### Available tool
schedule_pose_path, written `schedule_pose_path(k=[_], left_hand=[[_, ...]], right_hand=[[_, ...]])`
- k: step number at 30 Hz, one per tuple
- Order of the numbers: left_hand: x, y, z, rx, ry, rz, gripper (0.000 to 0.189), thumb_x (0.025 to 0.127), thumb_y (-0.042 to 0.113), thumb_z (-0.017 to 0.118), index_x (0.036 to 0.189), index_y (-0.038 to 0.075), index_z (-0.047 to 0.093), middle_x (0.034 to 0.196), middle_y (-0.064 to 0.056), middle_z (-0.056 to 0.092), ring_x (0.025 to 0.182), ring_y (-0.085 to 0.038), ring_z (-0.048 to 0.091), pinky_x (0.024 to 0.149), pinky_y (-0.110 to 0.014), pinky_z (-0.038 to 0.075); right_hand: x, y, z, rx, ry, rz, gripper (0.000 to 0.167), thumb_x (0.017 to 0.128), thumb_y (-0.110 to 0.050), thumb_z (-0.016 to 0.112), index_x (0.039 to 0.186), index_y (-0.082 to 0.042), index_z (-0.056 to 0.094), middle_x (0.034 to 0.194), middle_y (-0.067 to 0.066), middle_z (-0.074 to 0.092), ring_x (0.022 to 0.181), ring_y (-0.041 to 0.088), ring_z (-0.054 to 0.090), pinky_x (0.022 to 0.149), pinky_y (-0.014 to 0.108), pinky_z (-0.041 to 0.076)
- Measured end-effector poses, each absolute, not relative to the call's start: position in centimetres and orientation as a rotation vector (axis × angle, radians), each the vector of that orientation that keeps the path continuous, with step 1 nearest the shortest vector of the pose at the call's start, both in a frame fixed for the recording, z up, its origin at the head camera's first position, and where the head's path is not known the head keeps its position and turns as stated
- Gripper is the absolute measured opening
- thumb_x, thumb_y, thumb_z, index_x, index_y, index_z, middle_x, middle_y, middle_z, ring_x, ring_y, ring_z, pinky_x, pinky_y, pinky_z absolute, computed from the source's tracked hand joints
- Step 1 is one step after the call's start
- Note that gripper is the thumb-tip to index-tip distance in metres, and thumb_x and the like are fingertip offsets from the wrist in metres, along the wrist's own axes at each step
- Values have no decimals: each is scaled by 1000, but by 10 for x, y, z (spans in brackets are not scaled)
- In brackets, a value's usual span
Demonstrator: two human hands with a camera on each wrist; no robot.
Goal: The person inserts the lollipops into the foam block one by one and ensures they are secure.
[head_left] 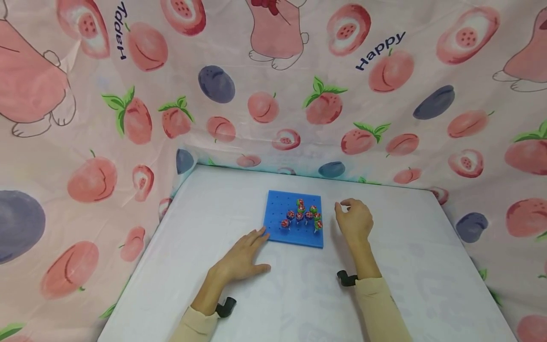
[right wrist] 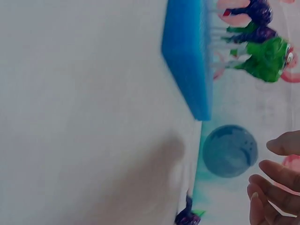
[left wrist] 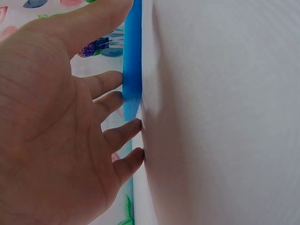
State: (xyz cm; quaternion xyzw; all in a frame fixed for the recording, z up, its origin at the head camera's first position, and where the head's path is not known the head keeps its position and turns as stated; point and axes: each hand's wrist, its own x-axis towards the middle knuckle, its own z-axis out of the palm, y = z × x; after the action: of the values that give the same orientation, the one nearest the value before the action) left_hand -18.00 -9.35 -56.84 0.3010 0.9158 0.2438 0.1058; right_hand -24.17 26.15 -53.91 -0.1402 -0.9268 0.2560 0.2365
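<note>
A blue foam board [head_left: 278, 204] with small holes lies on the white table. Several lollipops [head_left: 299, 216] in purple and green wrappers stand upright in it by their sticks, mostly toward its right half. My left hand [head_left: 241, 259] rests with spread fingers, the fingertips touching the board's near left corner. To the right of the board, my right hand [head_left: 356, 221] is raised above the table, fingers loosely bent and nothing between them. In the right wrist view a green lollipop [right wrist: 267, 61] stands near the board's edge, and another purple-wrapped lollipop [right wrist: 188, 218] appears low at the frame's bottom.
The white tabletop [head_left: 299, 294] spreads around the board. A fruit-printed cloth [head_left: 239, 147] hangs behind the table and along both sides. Black wrist mounts [head_left: 225, 307] sit on both forearms at the beige sleeves.
</note>
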Motion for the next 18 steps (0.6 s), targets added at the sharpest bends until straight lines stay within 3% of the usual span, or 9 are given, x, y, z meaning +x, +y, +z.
schedule_pose_path(k=[5,11,18], left_hand=[[-180,-93,-568,890,2698,728,89,96,49,72,165,9,31,174,-8,19,158,-36,20,127,-55,21],[-181,-94,-569,906,2694,731,90,95,48,73,164,8,31,174,-10,19,158,-38,20,127,-56,22],[-181,-93,-567,904,2690,736,90,95,47,73,164,7,31,173,-11,20,158,-39,20,126,-57,22]], right_hand=[[-245,279,-548,-452,-2586,703,31,96,-33,71,105,-5,78,102,19,76,87,38,71,65,56,56],[-249,296,-557,-528,-2629,711,35,96,-30,67,117,-2,74,116,21,72,100,47,69,75,62,56],[-254,308,-563,-572,-2711,675,40,97,-29,65,125,-1,71,119,24,70,104,50,67,80,64,55]])
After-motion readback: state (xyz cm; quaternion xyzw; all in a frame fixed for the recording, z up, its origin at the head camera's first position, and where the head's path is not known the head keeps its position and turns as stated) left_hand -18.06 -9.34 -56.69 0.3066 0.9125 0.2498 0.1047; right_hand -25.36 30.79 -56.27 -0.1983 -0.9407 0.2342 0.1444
